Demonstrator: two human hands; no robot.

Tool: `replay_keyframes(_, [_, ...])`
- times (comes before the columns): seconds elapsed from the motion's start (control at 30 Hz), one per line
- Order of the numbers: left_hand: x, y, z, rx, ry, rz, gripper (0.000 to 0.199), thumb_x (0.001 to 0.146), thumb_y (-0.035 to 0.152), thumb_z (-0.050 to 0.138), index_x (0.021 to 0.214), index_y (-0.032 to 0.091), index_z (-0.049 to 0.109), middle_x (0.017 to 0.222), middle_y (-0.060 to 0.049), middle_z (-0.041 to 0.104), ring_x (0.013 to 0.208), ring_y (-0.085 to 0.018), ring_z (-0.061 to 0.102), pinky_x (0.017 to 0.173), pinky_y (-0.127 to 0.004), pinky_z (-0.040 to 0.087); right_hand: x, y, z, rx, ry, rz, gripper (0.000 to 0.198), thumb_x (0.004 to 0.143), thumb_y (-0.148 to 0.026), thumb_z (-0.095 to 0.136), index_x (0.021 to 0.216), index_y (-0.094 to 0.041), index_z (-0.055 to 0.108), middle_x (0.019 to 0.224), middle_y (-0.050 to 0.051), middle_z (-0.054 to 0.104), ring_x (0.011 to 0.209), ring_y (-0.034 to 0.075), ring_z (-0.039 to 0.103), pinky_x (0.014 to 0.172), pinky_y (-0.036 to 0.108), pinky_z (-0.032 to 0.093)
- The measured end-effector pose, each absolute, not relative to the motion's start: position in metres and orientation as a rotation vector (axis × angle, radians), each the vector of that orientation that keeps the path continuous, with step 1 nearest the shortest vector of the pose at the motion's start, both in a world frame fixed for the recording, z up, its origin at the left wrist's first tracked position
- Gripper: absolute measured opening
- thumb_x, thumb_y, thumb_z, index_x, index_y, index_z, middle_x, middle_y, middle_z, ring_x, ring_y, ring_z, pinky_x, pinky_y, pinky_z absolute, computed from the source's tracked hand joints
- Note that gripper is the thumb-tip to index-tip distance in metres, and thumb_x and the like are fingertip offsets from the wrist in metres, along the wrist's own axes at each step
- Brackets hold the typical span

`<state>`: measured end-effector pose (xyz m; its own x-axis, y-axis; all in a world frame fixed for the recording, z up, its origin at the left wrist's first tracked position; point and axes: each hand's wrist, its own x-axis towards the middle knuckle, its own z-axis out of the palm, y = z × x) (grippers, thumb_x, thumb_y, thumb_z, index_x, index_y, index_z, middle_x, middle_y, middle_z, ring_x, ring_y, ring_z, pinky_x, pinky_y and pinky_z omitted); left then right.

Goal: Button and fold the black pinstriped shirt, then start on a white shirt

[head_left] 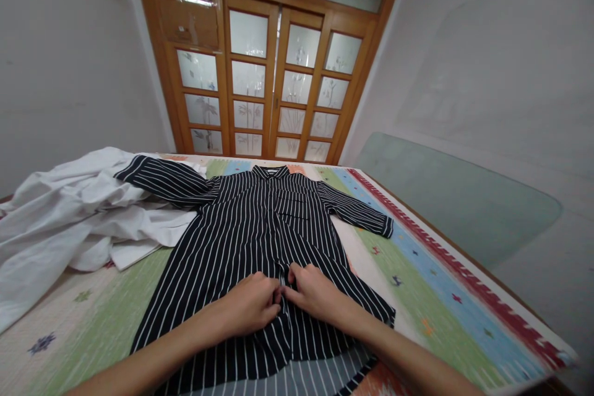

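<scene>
Both our left hand (255,301) and right hand (310,288) pinch the lower front of the striped shirt (236,229), spread on the patterned cloth (411,284), whose front edges we'd best align without tugging.

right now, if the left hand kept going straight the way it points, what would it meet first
Most likely the right hand: the left hand points across the front of the striped shirt towards it, close by, though exact depth is hard to judge.
</scene>
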<state>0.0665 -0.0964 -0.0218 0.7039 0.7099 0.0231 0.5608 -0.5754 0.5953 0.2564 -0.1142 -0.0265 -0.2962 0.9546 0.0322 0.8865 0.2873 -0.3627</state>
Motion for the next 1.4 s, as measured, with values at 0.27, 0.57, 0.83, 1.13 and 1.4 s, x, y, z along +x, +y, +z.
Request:
replay_keyframes(0.27, [0.067, -0.097, -0.023, 2.312, 0.911, 0.325, 0.011, 0.077, 0.017, 0.052, 0.080, 0.021, 0.063, 0.066, 0.001, 0.060, 0.067, -0.017, 0.054, 0.066, -0.027, 0.037, 0.257, -0.108, -0.025, -1.622, -2.278, 0.549, 0.005, 0.080, -0.014, 0.060, 0.077, -0.017, 0.062, 0.064, 0.000, 0.060, 0.064, 0.015, 0.055, 0.059, 0.024, 0.033])
replay_keyframes(0.57, [0.067, -0.094, -0.022, 2.284, 0.876, 0.389, 0.016, 0.072, 0.019, 0.062, 0.087, 0.019, 0.066, 0.072, 0.001, 0.059, 0.074, -0.016, 0.053, 0.072, -0.029, 0.038, 0.270, -0.108, -0.016, -1.452, -2.001, 0.929, 0.012, 0.073, -0.006, 0.054, 0.074, -0.018, 0.055, 0.055, -0.008, 0.052, 0.047, 0.007, 0.050, 0.048, 0.017, 0.034])
replay_keyframes(0.83, [0.068, -0.095, -0.013, 2.241, 0.902, 0.294, 0.007, 0.072, 0.014, 0.057, 0.076, 0.018, 0.062, 0.070, 0.002, 0.056, 0.070, -0.014, 0.050, 0.068, -0.026, 0.037, 0.274, -0.106, -0.020, -1.159, -1.743, 1.389, 0.017, 0.068, -0.010, 0.053, 0.082, -0.018, 0.059, 0.060, -0.009, 0.052, 0.041, 0.005, 0.045, 0.039, 0.015, 0.033])
replay_keyframes(1.13, [0.067, -0.090, -0.020, 2.084, 0.875, 0.359, 0.008, 0.080, 0.024, 0.059, 0.080, 0.018, 0.063, 0.073, 0.002, 0.061, 0.070, -0.014, 0.056, 0.067, -0.025, 0.039, 0.268, -0.109, -0.022, -1.136, -1.602, 1.350, 0.010, 0.071, -0.023, 0.069, 0.075, -0.016, 0.062, 0.055, -0.008, 0.051, 0.041, 0.004, 0.039, 0.038, 0.016, 0.030])
replay_keyframes(1.4, [0.069, -0.084, -0.023, 1.743, 0.857, 0.483, 0.012, 0.073, 0.022, 0.064, 0.083, 0.017, 0.059, 0.070, 0.003, 0.061, 0.066, -0.013, 0.059, 0.066, -0.027, 0.047, 0.264, -0.113, -0.029, -1.128, -1.509, 1.452, 0.023, 0.067, -0.019, 0.067, 0.086, -0.019, 0.054, 0.067, -0.006, 0.055, 0.045, 0.005, 0.044, 0.033, 0.014, 0.038])
